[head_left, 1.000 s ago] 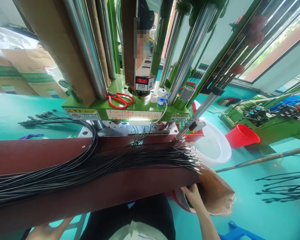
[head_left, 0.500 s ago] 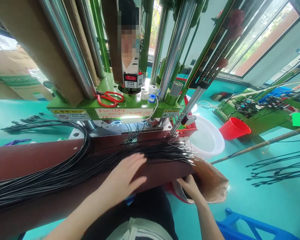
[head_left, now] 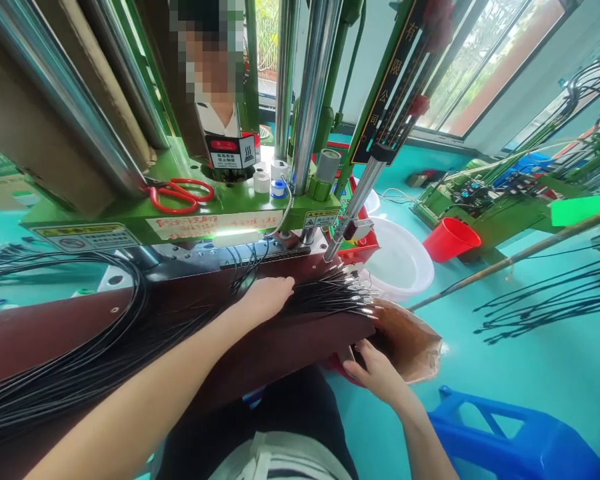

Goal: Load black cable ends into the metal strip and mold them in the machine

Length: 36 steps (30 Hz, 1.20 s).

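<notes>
A long bundle of black cables (head_left: 320, 298) lies across the brown table (head_left: 280, 347), their silvery ends fanned out at the right. My left hand (head_left: 270, 293) rests over the bundle with its fingers curled together on some of the cables. A few cables run from beside this hand up into the metal mold plate (head_left: 195, 257) of the green press (head_left: 180, 213). Below the table's right end, my right hand (head_left: 375, 370) is at the mouth of an open brown paper bag (head_left: 420, 343), thumb and forefinger apart. I see nothing held in it.
Red-handled scissors (head_left: 180, 193) and white tape rolls (head_left: 261, 180) sit on the press. A white tub (head_left: 400, 260), a red bucket (head_left: 450, 240) and a blue stool (head_left: 520, 433) stand on the right. More cables hang from a pole (head_left: 520, 253). Behind the press is another person.
My left hand has moved up and forward onto the cables, its spread fingers now curled in. My right hand has come slightly out of the bag's mouth. The view has shifted right.
</notes>
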Available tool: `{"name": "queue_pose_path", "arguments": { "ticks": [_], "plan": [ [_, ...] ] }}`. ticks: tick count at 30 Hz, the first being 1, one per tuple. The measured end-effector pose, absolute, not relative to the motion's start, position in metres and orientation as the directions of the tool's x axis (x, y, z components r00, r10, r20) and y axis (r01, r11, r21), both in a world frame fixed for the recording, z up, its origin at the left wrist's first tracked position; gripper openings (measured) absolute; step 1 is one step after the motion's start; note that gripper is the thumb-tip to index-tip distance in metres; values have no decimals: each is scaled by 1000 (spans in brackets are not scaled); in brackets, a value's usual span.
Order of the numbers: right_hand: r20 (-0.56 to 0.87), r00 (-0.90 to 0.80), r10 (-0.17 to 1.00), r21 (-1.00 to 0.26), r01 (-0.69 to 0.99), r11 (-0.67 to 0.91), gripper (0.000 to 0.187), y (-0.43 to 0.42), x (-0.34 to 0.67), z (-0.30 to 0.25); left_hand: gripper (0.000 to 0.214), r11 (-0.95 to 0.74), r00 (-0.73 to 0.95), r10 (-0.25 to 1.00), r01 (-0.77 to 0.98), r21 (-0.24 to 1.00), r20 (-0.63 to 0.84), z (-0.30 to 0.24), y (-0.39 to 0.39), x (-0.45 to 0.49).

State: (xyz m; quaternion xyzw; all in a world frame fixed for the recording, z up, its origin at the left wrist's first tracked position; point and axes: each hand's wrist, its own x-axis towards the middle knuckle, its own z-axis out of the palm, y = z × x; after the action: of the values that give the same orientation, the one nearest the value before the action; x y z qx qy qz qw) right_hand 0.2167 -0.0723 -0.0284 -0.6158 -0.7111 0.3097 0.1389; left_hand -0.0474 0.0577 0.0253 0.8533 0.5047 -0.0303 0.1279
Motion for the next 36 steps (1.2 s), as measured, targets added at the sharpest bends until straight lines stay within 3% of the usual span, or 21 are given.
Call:
{"name": "queue_pose_path", "arguments": {
  "ticks": [5, 8, 10, 12, 14, 17, 20, 24, 27, 32, 36],
  "plan": [
    [-184, -254, 949, -570, 815, 108, 31, -72, 200, 1, 25, -439, 434, 898, 880, 184, 67, 45, 47, -58],
    [-154, -350, 924, -580, 789, 202, 19, -73, 181, 18, 24, -429, 427, 902, 864, 262, 67, 57, 36, -66],
    [-134, -419, 898, -695, 686, 216, 21, -70, 165, 25, 24, -426, 432, 900, 852, 305, 50, 62, 31, -70],
    [-106, -424, 899, -885, 452, 109, 29, -63, 147, 23, 23, -421, 429, 902, 846, 328, 53, 62, 28, -70],
    [-101, -334, 937, -991, 115, -66, 43, -51, 131, 16, 22, -415, 422, 905, 844, 340, 57, 60, 26, -69],
    [-115, -205, 972, -931, -320, -178, 50, -28, 115, 5, 23, -402, 410, 910, 846, 349, 55, 54, 24, -65],
    [-29, -180, 983, -834, -538, -123, 45, -7, 106, 8, 23, -413, 428, 903, 829, 377, 46, 49, 22, -61],
    [24, -116, 993, -814, -579, -48, 28, 6, 99, 26, 26, -436, 560, 823, 731, 525, -97, 48, 13, -59],
    [29, -204, 978, -812, -576, -96, 29, 8, 98, 35, 31, -387, 632, 746, 666, 637, -208, 48, 1, -63],
    [24, -216, 976, -778, -617, -118, 26, 3, 110, 39, 29, -288, 622, 743, 631, 720, -248, 50, -7, -65],
    [73, -152, 986, -771, -636, -41, 28, 0, 122, 46, 32, -112, 667, 715, 402, 909, -207, 60, 9, -43]
  ]
}}
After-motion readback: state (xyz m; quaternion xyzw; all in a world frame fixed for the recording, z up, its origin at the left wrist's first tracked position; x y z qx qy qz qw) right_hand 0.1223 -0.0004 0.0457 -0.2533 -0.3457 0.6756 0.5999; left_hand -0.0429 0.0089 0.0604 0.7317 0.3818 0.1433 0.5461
